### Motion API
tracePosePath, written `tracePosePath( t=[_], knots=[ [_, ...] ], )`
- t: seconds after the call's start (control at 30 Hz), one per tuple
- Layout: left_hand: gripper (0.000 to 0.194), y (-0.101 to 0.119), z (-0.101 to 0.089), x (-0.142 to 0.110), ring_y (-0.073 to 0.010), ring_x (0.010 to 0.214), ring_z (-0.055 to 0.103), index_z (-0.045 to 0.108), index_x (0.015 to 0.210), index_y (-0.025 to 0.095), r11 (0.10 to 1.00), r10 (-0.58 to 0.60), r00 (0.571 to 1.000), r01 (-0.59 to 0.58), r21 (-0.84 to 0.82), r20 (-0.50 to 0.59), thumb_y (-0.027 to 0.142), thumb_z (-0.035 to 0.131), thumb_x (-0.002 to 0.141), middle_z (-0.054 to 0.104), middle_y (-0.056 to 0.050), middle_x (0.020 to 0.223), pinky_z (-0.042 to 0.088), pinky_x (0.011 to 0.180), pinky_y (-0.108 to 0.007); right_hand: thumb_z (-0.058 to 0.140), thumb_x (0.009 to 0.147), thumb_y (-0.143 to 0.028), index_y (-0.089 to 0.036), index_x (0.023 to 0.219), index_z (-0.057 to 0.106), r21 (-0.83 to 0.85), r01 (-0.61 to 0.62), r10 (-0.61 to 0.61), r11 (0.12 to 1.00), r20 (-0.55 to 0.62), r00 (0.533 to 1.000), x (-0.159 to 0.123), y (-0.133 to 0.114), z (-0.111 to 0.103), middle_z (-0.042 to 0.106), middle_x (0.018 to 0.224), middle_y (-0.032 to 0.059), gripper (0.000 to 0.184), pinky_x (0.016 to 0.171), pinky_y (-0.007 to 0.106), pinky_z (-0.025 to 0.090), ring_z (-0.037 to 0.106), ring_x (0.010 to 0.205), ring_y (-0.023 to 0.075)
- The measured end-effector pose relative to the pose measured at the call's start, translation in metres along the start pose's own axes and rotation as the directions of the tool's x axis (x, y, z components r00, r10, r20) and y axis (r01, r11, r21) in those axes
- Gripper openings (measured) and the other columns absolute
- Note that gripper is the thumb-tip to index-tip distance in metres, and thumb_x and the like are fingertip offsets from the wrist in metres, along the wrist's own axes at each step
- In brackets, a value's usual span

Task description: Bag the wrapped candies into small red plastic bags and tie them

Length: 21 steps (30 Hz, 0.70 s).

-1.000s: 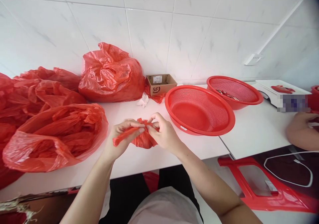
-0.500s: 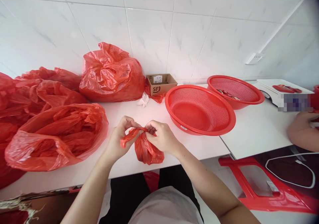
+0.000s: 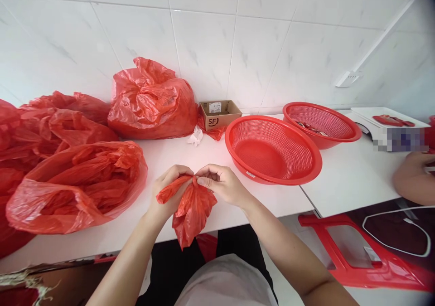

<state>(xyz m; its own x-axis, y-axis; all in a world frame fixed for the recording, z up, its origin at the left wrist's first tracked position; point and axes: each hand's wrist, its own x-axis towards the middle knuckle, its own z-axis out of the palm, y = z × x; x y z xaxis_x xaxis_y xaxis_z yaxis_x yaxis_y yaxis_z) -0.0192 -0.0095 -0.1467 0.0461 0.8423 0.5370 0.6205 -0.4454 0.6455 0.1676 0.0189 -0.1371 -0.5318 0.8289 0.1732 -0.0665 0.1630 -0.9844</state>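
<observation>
A small red plastic bag [image 3: 195, 211] hangs between my hands at the table's front edge, its neck gathered and twisted tight. My left hand [image 3: 171, 186] is closed around the loose top of the bag, and a flap of it sticks out to the left over the fingers. On the other side, my right hand [image 3: 219, 183] pinches the bag's neck between thumb and fingers. What the bag contains is hidden by the red plastic. To the left lies a wide open red bag [image 3: 27, 206] with crumpled red plastic bags [image 3: 91, 179] inside.
A bulging red bag [image 3: 152, 106] stands against the tiled wall beside a small cardboard box [image 3: 224, 121]. Right of it are a red basket [image 3: 272, 179] and another red basket [image 3: 322, 138]. A white scale [image 3: 367, 115] and another person's arm [image 3: 413, 179] are at far right.
The small bag has swung left and lower, its bottom now hanging over the table edge. Both hands have drawn closer together at its neck.
</observation>
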Motion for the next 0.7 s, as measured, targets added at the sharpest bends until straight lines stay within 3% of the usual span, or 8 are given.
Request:
tracePosePath(
  t=[0.1,0.2,0.27,0.33,0.47,0.53,0.6,0.7],
  knots=[
    [0.008,-0.001,-0.007,-0.001,-0.0121,0.063,0.064,0.064,0.088,0.024,0.998,-0.063,0.987,0.065,-0.007,0.150,0.031,0.060,0.087,0.071,0.003,0.079,0.050,0.060,-0.022,0.067,0.084,-0.030,-0.017,0.089,0.065,-0.070,-0.062,0.066,0.996,0.051,0.997,-0.002,-0.006,-0.001,0.066,0.086,0.0013,0.015,0.071,0.026,0.046,0.058,0.076,0.0121],
    [0.010,0.001,-0.017,0.001,-0.0109,0.064,0.065,0.064,0.092,0.024,0.993,-0.085,0.935,0.106,-0.044,0.343,0.032,0.060,0.088,0.071,0.004,0.080,0.049,0.060,-0.020,0.064,0.085,-0.024,-0.017,0.088,0.064,-0.269,-0.046,0.070,0.962,0.081,0.994,-0.008,-0.011,-0.002,0.065,0.082,-0.0006,0.007,0.070,0.025,0.045,0.056,0.072,0.0109],
    [0.011,0.002,-0.024,0.003,-0.0110,0.071,0.067,0.066,0.095,0.024,0.990,-0.060,0.882,0.114,-0.089,0.468,0.030,0.059,0.090,0.073,0.004,0.086,0.050,0.067,-0.020,0.060,0.086,-0.019,-0.018,0.088,0.063,-0.444,0.014,0.030,0.896,0.090,0.995,-0.012,-0.014,-0.002,0.065,0.083,-0.0005,0.004,0.070,0.025,0.043,0.056,0.072,0.0110],
    [0.014,0.000,-0.029,0.005,-0.0119,0.078,0.068,0.069,0.096,0.024,0.985,-0.024,0.855,0.110,-0.137,0.518,0.030,0.057,0.091,0.074,0.002,0.092,0.050,0.072,-0.020,0.057,0.085,-0.014,-0.018,0.088,0.061,-0.616,0.096,-0.045,0.782,0.097,0.994,-0.017,-0.015,0.000,0.066,0.085,0.0004,0.007,0.068,0.025,0.041,0.056,0.072,0.0113],
    [0.016,-0.015,-0.033,0.008,-0.0121,0.077,0.068,0.072,0.092,0.023,0.981,0.002,0.928,0.070,-0.178,0.373,0.028,0.058,0.092,0.075,0.000,0.089,0.051,0.069,-0.020,0.054,0.079,-0.011,-0.017,0.081,0.057,-0.819,0.232,-0.184,0.524,0.157,0.970,-0.028,-0.012,0.006,0.063,0.078,0.0010,0.008,0.062,0.026,0.036,0.051,0.065,0.0124],
    [0.013,-0.023,-0.032,0.009,-0.0126,0.078,0.068,0.072,0.091,0.022,0.981,0.018,0.953,0.041,-0.189,0.302,0.027,0.061,0.090,0.074,-0.001,0.088,0.051,0.071,-0.020,0.054,0.076,-0.009,-0.017,0.079,0.056,-0.855,0.264,-0.204,0.445,0.190,0.960,-0.034,-0.008,0.008,0.061,0.074,0.0010,0.008,0.061,0.027,0.035,0.049,0.063,0.0128],
    [0.011,-0.026,-0.031,0.010,-0.0134,0.079,0.068,0.072,0.088,0.021,0.976,0.016,0.958,0.047,-0.213,0.287,0.027,0.062,0.089,0.073,-0.001,0.086,0.051,0.072,-0.022,0.053,0.077,-0.009,-0.018,0.078,0.055,-0.861,0.271,-0.205,0.430,0.199,0.958,-0.038,-0.006,0.008,0.060,0.073,0.0009,0.009,0.060,0.027,0.035,0.048,0.061,0.0129],
    [0.014,-0.019,-0.031,0.014,-0.0142,0.078,0.066,0.070,0.086,0.020,0.964,-0.010,0.950,0.092,-0.249,0.312,0.030,0.061,0.090,0.071,-0.002,0.084,0.052,0.071,-0.023,0.055,0.082,-0.011,-0.018,0.080,0.055,-0.825,0.258,-0.215,0.502,0.170,0.962,-0.041,-0.009,0.003,0.062,0.078,0.0016,0.008,0.066,0.028,0.040,0.052,0.068,0.0145]
  ],
)
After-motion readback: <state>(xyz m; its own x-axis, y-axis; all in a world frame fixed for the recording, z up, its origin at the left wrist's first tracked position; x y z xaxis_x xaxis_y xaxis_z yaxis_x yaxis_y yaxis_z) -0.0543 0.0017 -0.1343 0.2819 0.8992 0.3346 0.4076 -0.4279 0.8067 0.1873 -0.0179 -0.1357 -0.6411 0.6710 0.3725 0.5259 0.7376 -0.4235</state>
